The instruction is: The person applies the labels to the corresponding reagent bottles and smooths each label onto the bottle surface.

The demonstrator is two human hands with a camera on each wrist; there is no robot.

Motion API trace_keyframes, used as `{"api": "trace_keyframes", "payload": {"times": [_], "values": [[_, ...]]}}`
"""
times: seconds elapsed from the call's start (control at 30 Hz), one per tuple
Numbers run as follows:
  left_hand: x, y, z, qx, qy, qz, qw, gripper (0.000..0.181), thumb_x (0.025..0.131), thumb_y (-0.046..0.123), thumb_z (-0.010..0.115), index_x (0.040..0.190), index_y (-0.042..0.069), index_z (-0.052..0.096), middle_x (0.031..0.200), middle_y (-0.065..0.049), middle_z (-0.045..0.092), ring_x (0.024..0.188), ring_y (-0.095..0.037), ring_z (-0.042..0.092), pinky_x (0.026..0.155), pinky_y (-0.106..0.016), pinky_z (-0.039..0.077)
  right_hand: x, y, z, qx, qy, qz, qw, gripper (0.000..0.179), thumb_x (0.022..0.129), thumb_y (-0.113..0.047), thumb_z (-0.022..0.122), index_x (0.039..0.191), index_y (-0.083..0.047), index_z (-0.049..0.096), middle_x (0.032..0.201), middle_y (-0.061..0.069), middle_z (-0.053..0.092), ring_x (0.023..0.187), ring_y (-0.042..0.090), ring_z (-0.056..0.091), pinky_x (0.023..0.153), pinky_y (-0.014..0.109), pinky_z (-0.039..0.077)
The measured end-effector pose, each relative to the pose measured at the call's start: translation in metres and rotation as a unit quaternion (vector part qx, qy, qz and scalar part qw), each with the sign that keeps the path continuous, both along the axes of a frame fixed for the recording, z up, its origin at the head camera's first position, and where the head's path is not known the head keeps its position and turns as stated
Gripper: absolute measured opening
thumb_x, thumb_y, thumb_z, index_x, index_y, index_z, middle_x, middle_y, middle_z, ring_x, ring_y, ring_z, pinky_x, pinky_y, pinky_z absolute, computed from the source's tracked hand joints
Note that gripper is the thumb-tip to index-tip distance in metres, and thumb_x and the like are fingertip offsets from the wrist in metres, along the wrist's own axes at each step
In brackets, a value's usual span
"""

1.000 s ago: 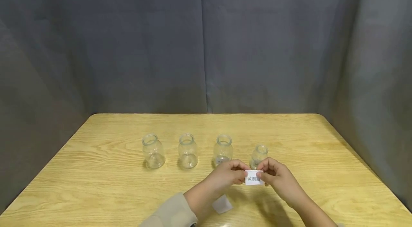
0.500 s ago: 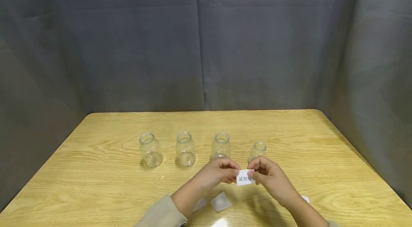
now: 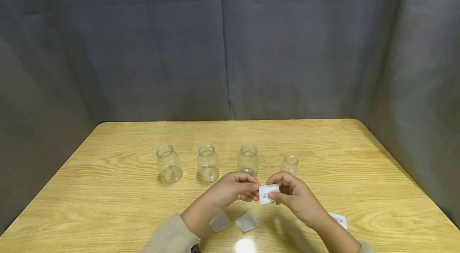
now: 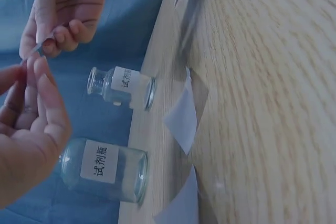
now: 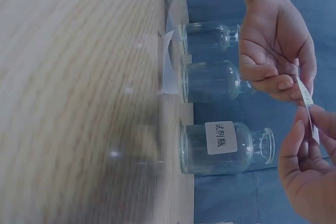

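A small white label (image 3: pixel 264 198) with printed dark characters is held up above the table, its face toward the head camera. My left hand (image 3: pixel 227 191) pinches its left edge between thumb and fingers. At the right, my right hand (image 3: pixel 296 194) pinches it, the thumb lying over part of the print. Edge-on in the right wrist view, the label (image 5: pixel 306 99) spans both hands' fingertips. Just behind the hands stand a large glass bottle (image 3: pixel 248 160) and a smaller glass bottle (image 3: pixel 290 164). Both carry white labels, as the left wrist view shows.
Two more glass bottles, one far left (image 3: pixel 169 165) and one nearer the middle (image 3: pixel 208 164), stand unlabelled in the row. Two curled blank paper pieces, the left one (image 3: pixel 220 222) and right one (image 3: pixel 248 222), lie in front. A printed label (image 3: pixel 339 220) lies beside the right forearm.
Both hands have moved left with the label, which has tilted, and the right thumb covers more of its print. The head view has shifted, showing more paper pieces on the table.
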State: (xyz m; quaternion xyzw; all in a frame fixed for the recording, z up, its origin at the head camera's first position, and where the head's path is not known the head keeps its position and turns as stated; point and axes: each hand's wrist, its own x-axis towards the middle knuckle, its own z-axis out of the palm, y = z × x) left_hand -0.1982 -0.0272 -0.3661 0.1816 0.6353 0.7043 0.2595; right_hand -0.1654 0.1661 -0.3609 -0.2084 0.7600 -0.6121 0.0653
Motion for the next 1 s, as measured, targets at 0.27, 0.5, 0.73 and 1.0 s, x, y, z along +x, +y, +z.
{"api": "trace_keyframes", "payload": {"times": [0.27, 0.5, 0.73, 1.0], "values": [[-0.001, -0.005, 0.000, 0.005, 0.002, -0.026, 0.9996, 0.023, 0.081, 0.005, 0.054, 0.093, -0.015, 0.053, 0.074, -0.004, 0.061, 0.070, -0.014, 0.058, 0.066, -0.025, 0.046, 0.002, 0.000, 0.003, -0.011, 0.002, 0.027, 0.9996, 0.026, 0.081, -0.010, 0.058, 0.100, 0.005, 0.050, 0.078, 0.005, 0.046, 0.065, 0.010, 0.046, 0.061, 0.026, 0.044], [0.000, -0.007, -0.003, 0.013, 0.007, -0.043, 0.9990, 0.026, 0.080, 0.003, 0.056, 0.093, -0.018, 0.051, 0.074, -0.001, 0.060, 0.068, -0.012, 0.058, 0.065, -0.024, 0.045, 0.003, -0.001, 0.000, -0.026, -0.012, 0.034, 0.9990, 0.028, 0.080, -0.011, 0.060, 0.099, 0.006, 0.050, 0.083, 0.006, 0.049, 0.067, 0.009, 0.047, 0.062, 0.026, 0.044], [0.001, -0.009, -0.006, 0.033, -0.023, -0.037, 0.9985, 0.013, 0.078, 0.005, 0.056, 0.082, -0.007, 0.058, 0.071, -0.002, 0.060, 0.067, -0.012, 0.057, 0.065, -0.024, 0.044, 0.002, -0.005, -0.002, -0.019, -0.019, 0.027, 0.9993, 0.029, 0.080, -0.012, 0.060, 0.100, 0.007, 0.050, 0.081, 0.005, 0.049, 0.067, 0.010, 0.047, 0.062, 0.026, 0.044], [-0.001, -0.013, -0.008, 0.022, -0.032, -0.019, 0.9991, 0.014, 0.078, 0.004, 0.056, 0.086, -0.008, 0.057, 0.075, -0.003, 0.059, 0.069, -0.014, 0.057, 0.067, -0.026, 0.045, -0.002, -0.011, -0.003, -0.003, -0.027, 0.020, 0.9994, 0.029, 0.080, -0.012, 0.059, 0.101, 0.007, 0.050, 0.079, 0.006, 0.049, 0.066, 0.011, 0.047, 0.063, 0.026, 0.044]]}}
